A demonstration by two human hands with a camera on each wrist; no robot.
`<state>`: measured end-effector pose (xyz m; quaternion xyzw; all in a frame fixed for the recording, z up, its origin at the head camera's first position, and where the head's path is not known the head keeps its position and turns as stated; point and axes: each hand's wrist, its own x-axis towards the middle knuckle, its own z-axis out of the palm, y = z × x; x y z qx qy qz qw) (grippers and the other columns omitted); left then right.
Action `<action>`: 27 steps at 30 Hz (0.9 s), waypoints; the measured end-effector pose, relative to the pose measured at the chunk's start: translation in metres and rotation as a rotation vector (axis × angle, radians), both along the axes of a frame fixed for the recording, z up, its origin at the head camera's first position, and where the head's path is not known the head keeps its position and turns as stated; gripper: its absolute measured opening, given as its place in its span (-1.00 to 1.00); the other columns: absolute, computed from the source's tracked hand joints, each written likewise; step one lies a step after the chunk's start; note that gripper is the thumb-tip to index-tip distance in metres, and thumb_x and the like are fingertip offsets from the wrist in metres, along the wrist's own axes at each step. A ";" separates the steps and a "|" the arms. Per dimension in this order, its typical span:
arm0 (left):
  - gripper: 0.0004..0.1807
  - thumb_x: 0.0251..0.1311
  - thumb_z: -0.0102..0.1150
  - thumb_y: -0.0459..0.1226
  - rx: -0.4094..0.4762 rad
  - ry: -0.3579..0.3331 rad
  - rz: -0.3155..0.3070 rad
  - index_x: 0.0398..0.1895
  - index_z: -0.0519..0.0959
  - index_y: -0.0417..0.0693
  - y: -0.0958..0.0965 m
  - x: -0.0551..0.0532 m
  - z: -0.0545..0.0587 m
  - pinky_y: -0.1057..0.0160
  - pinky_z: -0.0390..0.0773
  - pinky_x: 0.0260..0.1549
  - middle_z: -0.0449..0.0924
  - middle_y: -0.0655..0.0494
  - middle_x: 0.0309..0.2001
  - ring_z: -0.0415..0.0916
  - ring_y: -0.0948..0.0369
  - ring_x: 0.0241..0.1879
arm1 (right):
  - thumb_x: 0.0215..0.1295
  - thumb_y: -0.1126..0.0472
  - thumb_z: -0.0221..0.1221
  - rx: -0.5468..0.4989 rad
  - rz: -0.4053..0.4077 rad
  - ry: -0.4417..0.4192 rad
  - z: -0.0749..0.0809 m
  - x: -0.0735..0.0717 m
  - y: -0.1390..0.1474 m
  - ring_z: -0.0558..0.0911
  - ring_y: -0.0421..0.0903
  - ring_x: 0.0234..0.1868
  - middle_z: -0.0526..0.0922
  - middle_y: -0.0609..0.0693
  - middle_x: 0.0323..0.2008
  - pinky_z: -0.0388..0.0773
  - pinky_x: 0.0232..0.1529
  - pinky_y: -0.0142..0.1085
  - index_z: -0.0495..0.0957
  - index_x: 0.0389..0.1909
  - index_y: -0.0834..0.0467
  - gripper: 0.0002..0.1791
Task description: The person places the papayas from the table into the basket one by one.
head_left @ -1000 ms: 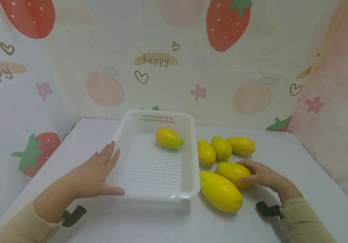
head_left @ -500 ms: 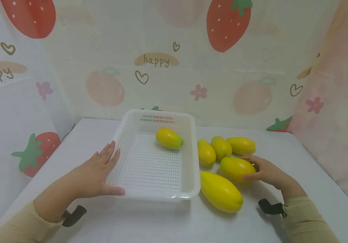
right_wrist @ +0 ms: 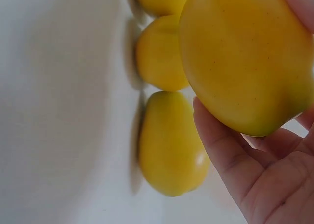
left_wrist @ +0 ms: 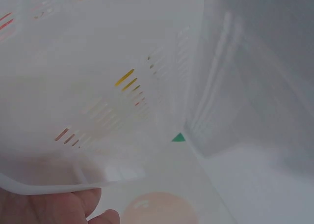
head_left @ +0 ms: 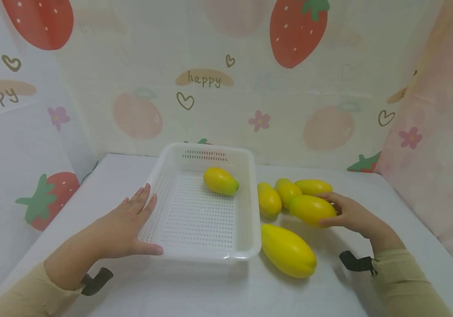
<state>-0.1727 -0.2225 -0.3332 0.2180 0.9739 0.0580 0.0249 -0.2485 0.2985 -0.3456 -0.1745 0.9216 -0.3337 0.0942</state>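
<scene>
A: Main thing, where?
B: Held yellow fruit (head_left: 312, 211), right of the basket, looks raised off the table, shadow under it.
A: Right hand?
B: Right hand (head_left: 355, 215) grips its right end, thumb near side, fingers far side.
A: Neighbours?
B: Row of three fruits (head_left: 288, 192) just behind, also yellow; leftmost sits beside the basket. Larger fruit (head_left: 288, 251) nearer the person, by the basket's right wall; touching or not, can't tell.
A: Basket?
B: White basket (head_left: 199, 224), perforated, upright. Lone fruit (head_left: 221, 181) inside, far right part of the floor.
A: Left hand?
B: Left hand (head_left: 121, 231) spread wide against the basket's left side, thumb at the near-left corner.
A: Rest?
B: White table (head_left: 195, 295); backdrop (head_left: 218, 114) printed with strawberries, hearts, "happy"; tan sleeves (head_left: 404, 281).
</scene>
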 end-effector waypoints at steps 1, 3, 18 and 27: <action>0.31 -0.23 0.02 0.46 -0.001 -0.003 0.003 0.40 -0.12 -0.27 0.000 0.000 0.000 -0.20 -0.11 0.25 -0.36 -0.22 0.42 -0.32 -0.12 0.39 | 0.01 -0.02 0.32 0.000 0.002 0.005 0.002 0.000 0.000 0.49 0.02 -0.11 0.45 0.10 0.03 0.50 -0.14 -0.16 0.28 0.23 0.10 -0.25; 0.31 -0.23 0.02 0.46 0.003 -0.003 0.002 0.40 -0.12 -0.27 0.000 0.000 0.000 -0.20 -0.11 0.25 -0.36 -0.22 0.42 -0.32 -0.12 0.39 | 0.00 -0.02 0.33 0.000 0.003 0.009 0.007 -0.001 -0.001 0.49 0.01 -0.11 0.46 0.10 0.03 0.50 -0.15 -0.18 0.28 0.23 0.09 -0.24; 0.31 -0.24 0.01 0.47 0.000 -0.012 0.007 0.40 -0.11 -0.27 0.002 0.003 0.004 -0.19 -0.10 0.26 -0.34 -0.23 0.42 -0.30 -0.13 0.39 | 0.01 0.01 0.33 -0.023 0.049 0.067 0.038 -0.010 -0.004 0.54 -0.02 -0.21 0.54 0.03 -0.12 0.51 -0.20 -0.22 0.29 0.22 -0.01 -0.28; 0.34 -0.28 -0.04 0.51 -0.010 -0.015 0.018 0.40 -0.10 -0.27 0.002 0.002 0.004 -0.19 -0.10 0.25 -0.33 -0.22 0.42 -0.29 -0.12 0.39 | 0.03 0.05 0.33 -0.020 0.073 0.116 0.056 -0.016 -0.011 0.50 0.01 -0.20 0.50 0.04 -0.06 0.49 -0.19 -0.21 0.27 0.23 0.03 -0.28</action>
